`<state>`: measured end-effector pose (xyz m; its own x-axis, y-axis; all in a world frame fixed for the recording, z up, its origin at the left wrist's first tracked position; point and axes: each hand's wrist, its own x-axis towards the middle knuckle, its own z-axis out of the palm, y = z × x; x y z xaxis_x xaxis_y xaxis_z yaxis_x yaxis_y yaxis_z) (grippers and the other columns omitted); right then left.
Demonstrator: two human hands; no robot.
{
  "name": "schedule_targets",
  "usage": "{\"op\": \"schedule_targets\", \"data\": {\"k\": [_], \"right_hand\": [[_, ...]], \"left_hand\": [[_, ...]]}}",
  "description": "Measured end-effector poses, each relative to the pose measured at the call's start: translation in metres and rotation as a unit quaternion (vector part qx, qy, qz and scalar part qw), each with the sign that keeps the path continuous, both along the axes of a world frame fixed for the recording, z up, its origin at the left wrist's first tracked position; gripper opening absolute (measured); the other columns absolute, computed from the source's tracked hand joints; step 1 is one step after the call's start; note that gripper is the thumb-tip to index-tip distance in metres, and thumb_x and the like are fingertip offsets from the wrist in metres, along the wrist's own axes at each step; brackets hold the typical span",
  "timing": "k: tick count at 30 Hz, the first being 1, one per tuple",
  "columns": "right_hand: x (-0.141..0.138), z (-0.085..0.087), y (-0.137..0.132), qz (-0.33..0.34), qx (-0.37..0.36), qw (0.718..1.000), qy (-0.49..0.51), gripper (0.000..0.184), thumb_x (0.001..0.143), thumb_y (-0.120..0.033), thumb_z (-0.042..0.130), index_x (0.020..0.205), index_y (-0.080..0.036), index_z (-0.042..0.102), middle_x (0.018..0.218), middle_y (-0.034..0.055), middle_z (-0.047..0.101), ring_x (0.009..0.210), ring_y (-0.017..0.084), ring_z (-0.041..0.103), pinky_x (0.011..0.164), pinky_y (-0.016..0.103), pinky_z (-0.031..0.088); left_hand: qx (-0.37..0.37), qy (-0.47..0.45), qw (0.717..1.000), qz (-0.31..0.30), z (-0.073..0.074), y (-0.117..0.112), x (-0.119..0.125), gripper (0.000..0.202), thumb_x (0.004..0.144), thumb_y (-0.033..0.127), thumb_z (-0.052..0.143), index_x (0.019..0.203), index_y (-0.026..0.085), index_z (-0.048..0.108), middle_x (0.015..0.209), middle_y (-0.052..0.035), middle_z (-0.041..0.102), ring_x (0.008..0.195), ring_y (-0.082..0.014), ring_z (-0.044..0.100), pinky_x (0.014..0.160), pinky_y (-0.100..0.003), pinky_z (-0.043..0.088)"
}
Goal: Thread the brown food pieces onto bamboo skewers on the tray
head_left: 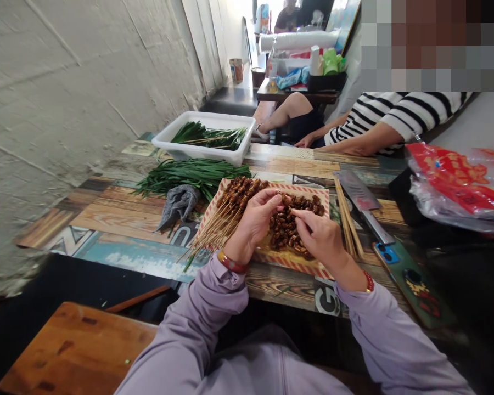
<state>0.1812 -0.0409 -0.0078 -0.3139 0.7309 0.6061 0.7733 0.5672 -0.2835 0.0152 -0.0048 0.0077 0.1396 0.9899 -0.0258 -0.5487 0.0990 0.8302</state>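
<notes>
So you were in what looked like a small eatery or snack shop, with the food laid out right in the seating area. Your table (115, 219) had one of those printed plank tops with big letters, kinda cafe style, beside a whitish wall (45, 82). You had a load of skewers (233, 200) on it, plus bare sticks (348, 219), a cleaver (358, 189), a heap of long greens (181, 174) and a white plastic tub (197, 152) holding more. Beyond that was a second table (284, 97) with a bottle (273, 66) and packets (290, 78), and a person in a striped top (362, 120) sat by the far edge of yours.
</notes>
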Motion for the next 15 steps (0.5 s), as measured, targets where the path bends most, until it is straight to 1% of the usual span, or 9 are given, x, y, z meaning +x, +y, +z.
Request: {"op": "schedule_targets", "data": {"k": [5, 9, 15], "right_hand": [[0.0012, 0.0, 0.0001, 0.001, 0.007, 1.0, -0.013, 0.026, 0.095, -0.019, 0.046, 0.11, -0.019, 0.068, 0.101, 0.0048, 0.076, 0.083, 0.016, 0.073, 0.072, 0.025, 0.054], [0.0012, 0.0004, 0.0002, 0.004, 0.007, 1.0, -0.01, 0.028, 0.095, -0.019, 0.045, 0.111, -0.019, 0.068, 0.103, 0.0052, 0.076, 0.085, 0.016, 0.073, 0.075, 0.026, 0.054], [0.0004, 0.0013, 0.0003, -0.002, 0.023, 1.0, -0.019, 0.026, 0.095, -0.019, 0.045, 0.11, -0.018, 0.067, 0.102, 0.0047, 0.076, 0.084, 0.016, 0.073, 0.073, 0.025, 0.053]], "left_hand": [[-0.001, 0.003, 1.0, -0.002, 0.0006, -0.0004, -0.0001, 0.03, 0.064, 0.031, 0.083, 0.083, 0.015, 0.067, 0.082, -0.0022, 0.069, 0.081, -0.0122, 0.066, 0.072, -0.022, 0.048], [-0.004, 0.005, 1.0, -0.004, 0.0, -0.0005, -0.0002, 0.03, 0.064, 0.031, 0.083, 0.084, 0.015, 0.067, 0.082, -0.0017, 0.069, 0.082, -0.0122, 0.066, 0.073, -0.022, 0.048], [-0.006, 0.007, 1.0, -0.002, -0.0002, -0.0004, 0.0006, 0.03, 0.064, 0.031, 0.083, 0.084, 0.015, 0.067, 0.082, -0.0015, 0.069, 0.08, -0.0116, 0.065, 0.073, -0.022, 0.047]]}}
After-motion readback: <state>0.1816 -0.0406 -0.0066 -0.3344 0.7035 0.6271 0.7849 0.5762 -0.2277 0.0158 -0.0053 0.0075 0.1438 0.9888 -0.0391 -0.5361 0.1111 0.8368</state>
